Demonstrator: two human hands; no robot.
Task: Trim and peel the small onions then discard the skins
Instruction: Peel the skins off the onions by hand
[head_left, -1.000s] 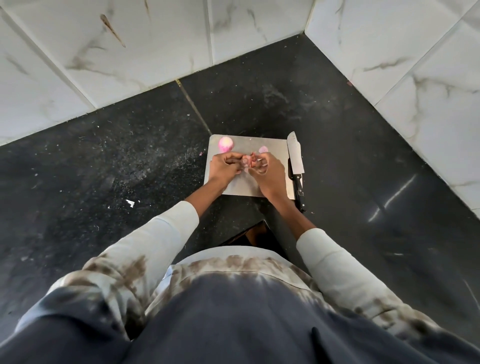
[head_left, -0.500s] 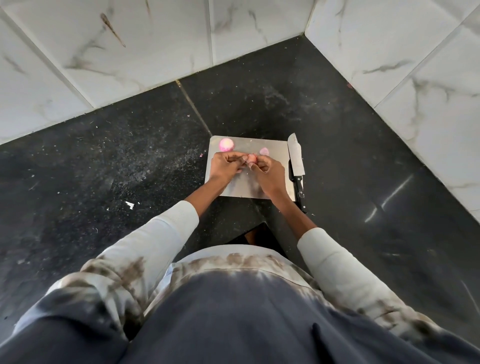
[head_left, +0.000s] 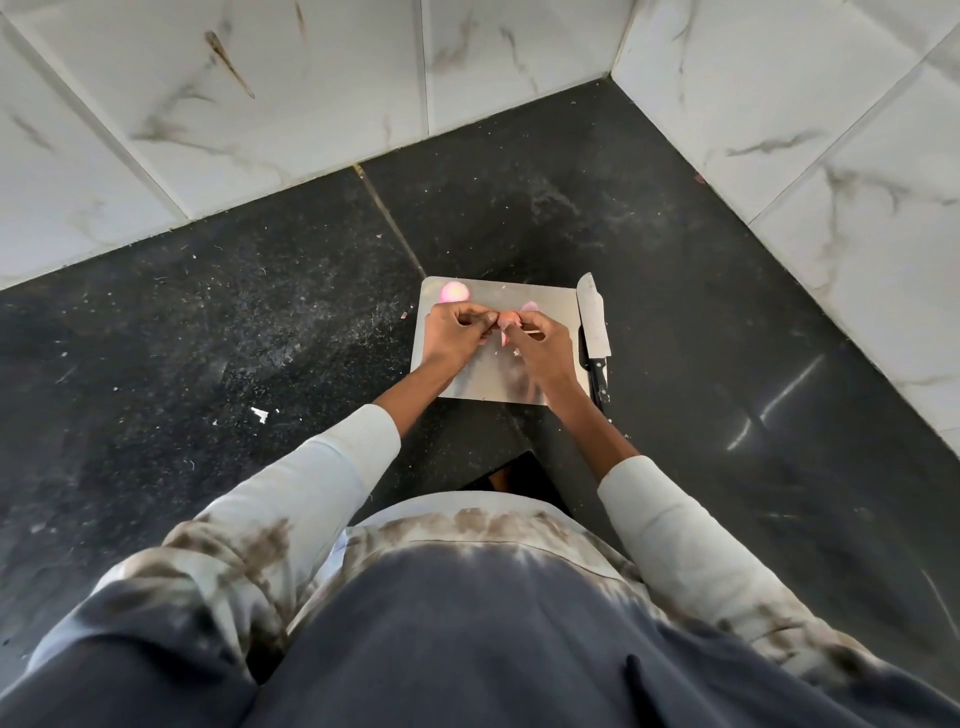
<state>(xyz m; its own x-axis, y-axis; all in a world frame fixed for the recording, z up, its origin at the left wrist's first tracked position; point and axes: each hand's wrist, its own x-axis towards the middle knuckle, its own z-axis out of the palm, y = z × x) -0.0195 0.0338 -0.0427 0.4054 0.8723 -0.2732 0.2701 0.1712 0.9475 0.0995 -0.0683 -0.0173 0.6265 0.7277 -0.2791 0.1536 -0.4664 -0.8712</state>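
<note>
While both hands pinch a papery-skinned onion | smooth steel board | round peeled onion

A dull brushed-metal rectangular cutting board is laid on the speckled, glossy black stone worktop; glossy white marble-look wall tiles are seen at 12 o'clock.

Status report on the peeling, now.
Left hand and right hand both pinching small onion over cutting board, skin part off. Peeled onion at board's far left corner. Knife idle on right edge, no obstruction.
</note>
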